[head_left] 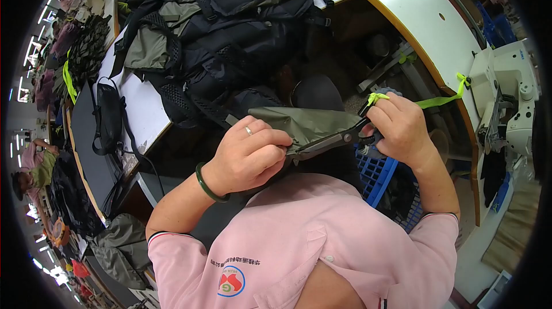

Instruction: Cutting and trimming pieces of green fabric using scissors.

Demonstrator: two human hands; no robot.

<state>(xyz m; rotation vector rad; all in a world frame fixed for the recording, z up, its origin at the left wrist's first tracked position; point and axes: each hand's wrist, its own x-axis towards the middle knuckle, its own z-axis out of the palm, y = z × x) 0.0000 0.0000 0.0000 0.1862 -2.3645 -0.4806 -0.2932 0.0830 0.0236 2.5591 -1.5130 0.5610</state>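
My left hand [250, 151] is closed in a pinch on the edge of an olive-green fabric piece [310, 122], held over my lap. In my right hand [399, 128] is a pair of dark scissors [328, 144], my fingers wrapped round the handles. The scissor blades point left, and their tips reach the fabric beside my left fingertips. A neon-yellow strap [431, 102] is tied at the scissor handle and runs right toward the sewing machine. The green fabric hangs next to a pile of black backpacks [230, 38] with olive panels.
A white sewing machine [512, 96] stands at the right on a curved white table [422, 7]. Below my right arm is a blue plastic basket [376, 179] with dark material inside. Black straps [109, 116] lie at the left. Another person [37, 168] is at the far left.
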